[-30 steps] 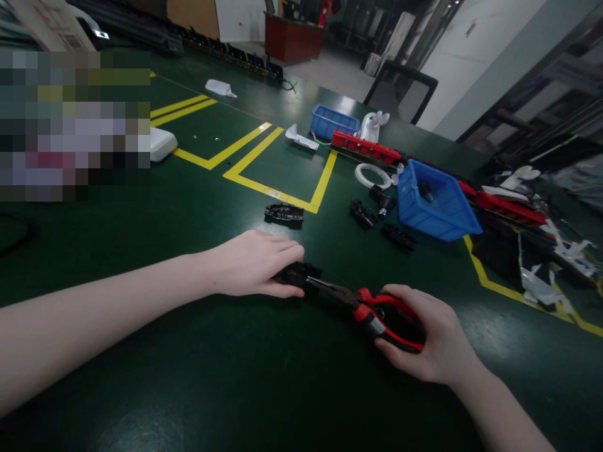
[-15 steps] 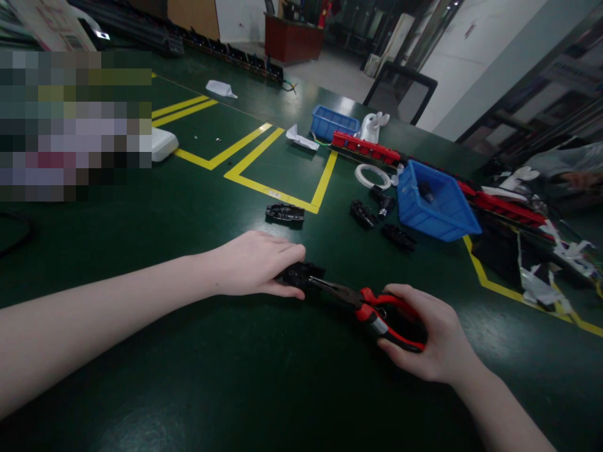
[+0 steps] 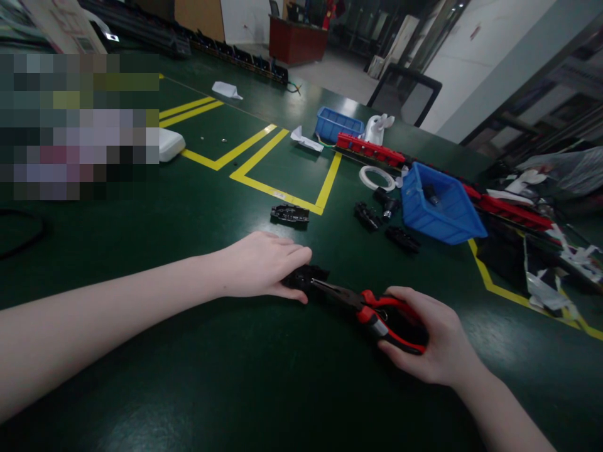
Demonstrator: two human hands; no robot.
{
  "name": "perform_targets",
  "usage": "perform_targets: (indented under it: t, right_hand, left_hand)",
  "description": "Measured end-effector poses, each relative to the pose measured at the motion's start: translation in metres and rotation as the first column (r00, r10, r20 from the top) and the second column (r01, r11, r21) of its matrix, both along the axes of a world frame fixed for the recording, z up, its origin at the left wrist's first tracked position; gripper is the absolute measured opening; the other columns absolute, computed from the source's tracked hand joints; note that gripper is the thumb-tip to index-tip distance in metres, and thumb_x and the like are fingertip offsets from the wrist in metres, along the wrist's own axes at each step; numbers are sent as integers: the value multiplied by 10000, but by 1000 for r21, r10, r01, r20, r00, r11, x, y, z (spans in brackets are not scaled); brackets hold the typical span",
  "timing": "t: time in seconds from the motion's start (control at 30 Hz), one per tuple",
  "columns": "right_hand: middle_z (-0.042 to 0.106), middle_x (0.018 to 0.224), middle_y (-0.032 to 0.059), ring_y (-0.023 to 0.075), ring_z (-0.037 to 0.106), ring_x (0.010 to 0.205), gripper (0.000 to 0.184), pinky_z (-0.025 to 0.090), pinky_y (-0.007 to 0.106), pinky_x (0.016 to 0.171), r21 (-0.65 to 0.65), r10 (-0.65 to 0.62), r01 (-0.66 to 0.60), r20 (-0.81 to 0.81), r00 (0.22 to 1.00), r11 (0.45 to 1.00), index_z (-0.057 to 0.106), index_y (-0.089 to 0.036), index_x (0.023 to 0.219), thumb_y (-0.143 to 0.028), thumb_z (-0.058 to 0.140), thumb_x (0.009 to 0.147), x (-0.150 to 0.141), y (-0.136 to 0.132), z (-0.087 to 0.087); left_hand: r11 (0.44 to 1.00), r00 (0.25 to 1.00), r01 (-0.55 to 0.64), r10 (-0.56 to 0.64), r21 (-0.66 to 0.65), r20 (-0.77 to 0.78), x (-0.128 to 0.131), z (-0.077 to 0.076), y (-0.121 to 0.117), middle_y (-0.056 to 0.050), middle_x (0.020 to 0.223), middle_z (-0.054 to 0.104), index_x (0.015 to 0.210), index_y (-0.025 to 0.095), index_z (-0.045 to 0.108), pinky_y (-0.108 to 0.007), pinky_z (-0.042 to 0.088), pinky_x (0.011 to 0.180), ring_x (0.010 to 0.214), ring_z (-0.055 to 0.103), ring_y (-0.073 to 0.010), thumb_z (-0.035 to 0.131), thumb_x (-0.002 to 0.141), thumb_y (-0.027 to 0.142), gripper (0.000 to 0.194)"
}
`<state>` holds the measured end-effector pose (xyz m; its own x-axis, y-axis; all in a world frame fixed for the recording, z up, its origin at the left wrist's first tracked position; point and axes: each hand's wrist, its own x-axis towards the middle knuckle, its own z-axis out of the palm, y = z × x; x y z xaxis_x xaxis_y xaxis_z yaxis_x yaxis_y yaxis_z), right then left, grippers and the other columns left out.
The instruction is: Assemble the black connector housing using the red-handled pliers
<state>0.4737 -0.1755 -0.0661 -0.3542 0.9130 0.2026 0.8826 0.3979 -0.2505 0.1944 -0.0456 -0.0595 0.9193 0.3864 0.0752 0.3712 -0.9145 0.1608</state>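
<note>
My left hand (image 3: 266, 267) is closed around a black plastic part (image 3: 306, 274) low over the green table (image 3: 226, 376). In my right hand (image 3: 433, 336) are long-nose pliers (image 3: 372, 307) with red and black handles, the handles spread inside the palm. The pliers' tips meet the black part beside my left thumb; whether they pinch anything there I cannot tell. Just beyond my left hand lies a similar black part (image 3: 289, 214).
More black parts (image 3: 402, 239) lie beside a blue bin (image 3: 443, 204) at the right, near a roll of white tape (image 3: 377, 178). Behind stand a smaller blue basket (image 3: 339, 123) and a long red strip (image 3: 370, 149). Yellow tape lines (image 3: 277, 191) mark the table.
The view has shifted slightly, so the table's things sit a little further right. Both hands keep their grips, with the pliers' tips still at the black part.
</note>
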Motion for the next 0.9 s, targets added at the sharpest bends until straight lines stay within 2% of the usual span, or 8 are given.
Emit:
perform_targets:
  t: [0.3, 0.63, 0.9]
  right_hand:
    - [652, 896, 64, 176, 613, 699, 498, 489, 302, 598, -7, 1, -1, 5, 1000, 1000, 472, -182, 1113, -421, 595, 694, 0, -1, 1]
    - [646, 929, 78, 200, 629, 746, 500, 504, 323, 626, 0, 4, -4, -1, 1000, 1000, 451, -201, 1132, -419, 589, 703, 2, 0, 1]
    - [648, 928, 72, 199, 629, 750, 505, 509, 329, 638, -7, -11, 11, -27, 1000, 1000, 444, -206, 1138, -406, 598, 700, 0, -1, 2]
  left_hand:
    - [1000, 1000, 23, -23, 14, 2, 1, 1, -1, -4, 770, 580, 872, 176, 500, -242, 389, 562, 664, 564, -154, 510, 842, 511, 336]
    - [999, 999, 12, -14, 50, 29, 0, -1, -3, -10, 759, 586, 857, 175, 515, -259, 400, 584, 651, 562, -159, 462, 861, 517, 346]
    - [1000, 999, -13, 12, 14, 33, 0, 0, -2, -20, 769, 596, 851, 171, 506, -265, 407, 585, 668, 574, -169, 432, 870, 521, 358]
